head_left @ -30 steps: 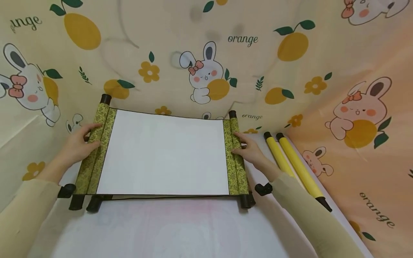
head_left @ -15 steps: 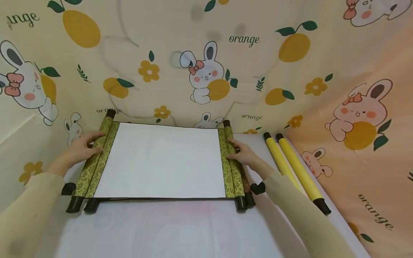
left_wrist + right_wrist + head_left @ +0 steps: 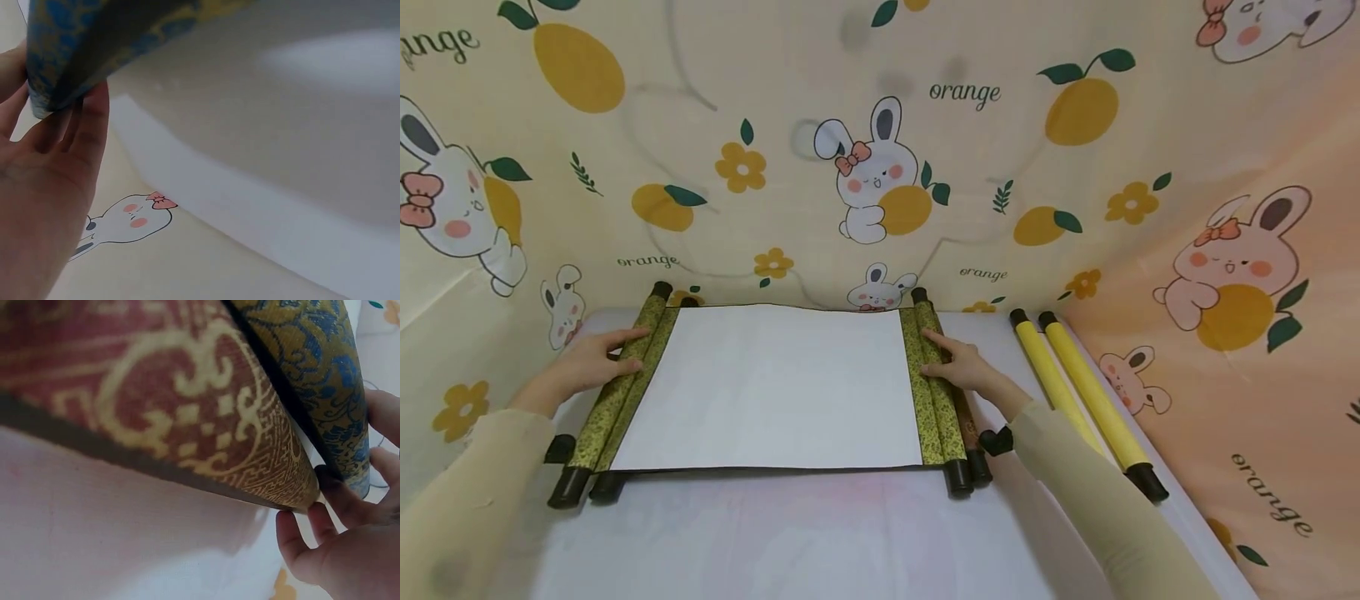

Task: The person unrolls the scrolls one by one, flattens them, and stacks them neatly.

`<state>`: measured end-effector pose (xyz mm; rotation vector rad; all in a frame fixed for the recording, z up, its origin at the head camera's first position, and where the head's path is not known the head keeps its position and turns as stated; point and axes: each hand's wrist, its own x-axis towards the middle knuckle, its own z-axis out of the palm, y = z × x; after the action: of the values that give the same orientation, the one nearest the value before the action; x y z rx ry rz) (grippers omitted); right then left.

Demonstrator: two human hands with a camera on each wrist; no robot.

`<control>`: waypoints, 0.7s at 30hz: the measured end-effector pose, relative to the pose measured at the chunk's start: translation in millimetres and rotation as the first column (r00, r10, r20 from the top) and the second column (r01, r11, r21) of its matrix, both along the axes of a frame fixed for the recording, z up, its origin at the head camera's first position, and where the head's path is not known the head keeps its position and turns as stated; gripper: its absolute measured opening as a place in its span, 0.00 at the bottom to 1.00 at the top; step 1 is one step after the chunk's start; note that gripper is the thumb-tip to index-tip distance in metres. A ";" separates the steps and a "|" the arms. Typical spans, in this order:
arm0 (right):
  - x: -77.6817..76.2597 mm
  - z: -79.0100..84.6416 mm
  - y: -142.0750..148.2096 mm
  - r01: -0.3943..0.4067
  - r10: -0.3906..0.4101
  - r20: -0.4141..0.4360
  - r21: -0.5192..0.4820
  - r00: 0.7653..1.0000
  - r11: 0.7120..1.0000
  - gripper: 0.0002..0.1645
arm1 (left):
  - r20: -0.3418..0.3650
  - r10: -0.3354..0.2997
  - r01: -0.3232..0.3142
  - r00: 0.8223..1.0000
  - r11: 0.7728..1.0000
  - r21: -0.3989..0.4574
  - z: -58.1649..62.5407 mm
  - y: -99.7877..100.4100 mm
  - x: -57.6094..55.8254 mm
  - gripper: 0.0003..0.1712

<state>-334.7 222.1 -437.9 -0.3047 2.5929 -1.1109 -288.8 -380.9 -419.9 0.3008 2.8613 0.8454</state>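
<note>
A cream cloth backdrop (image 3: 1000,50) printed with rabbits, oranges and flowers fills the upper half of my head view, above a pale worktop (image 3: 775,542) along the bottom. I have the scroll (image 3: 775,387) left of centre, its white face spread between two green-patterned rolls. At centre left, the left hand (image 3: 583,360) pinches the left roll (image 3: 608,404) between thumb and curled fingers; just right of centre, the right hand (image 3: 958,364) grips the right roll (image 3: 940,404) likewise, and my right wrist view shows its fingertips at the end of a red-brown roll (image 3: 206,406) too. Compared with a second ago, the scroll's top edge sits lower in the frame, and both hands have come down with it, uncovering a small rabbit (image 3: 880,287) behind. More of the red-brown roll now shows beside the right roll's lower end. Two yellow rolls (image 3: 1101,392) remain at right. Whether the scroll touches the worktop, I can't tell.
</note>
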 end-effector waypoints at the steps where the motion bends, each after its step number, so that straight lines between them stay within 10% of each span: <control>1: -0.3 0.2 -0.2 -0.003 0.003 -0.001 0.007 1.000 1.000 0.46 | -0.002 -0.009 0.009 1.000 1.000 -0.004 -1.2 -0.3 0.0 0.40; 21: -2.4 -3.4 -5.9 -0.069 0.084 -0.057 0.223 0.995 0.972 0.43 | 0.026 -0.037 0.039 0.999 0.995 -0.090 -19.4 -9.9 3.5 0.36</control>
<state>-337.1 216.2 -441.3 -0.3923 2.7062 -0.7896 -285.3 -390.8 -439.3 0.3305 2.8512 0.7050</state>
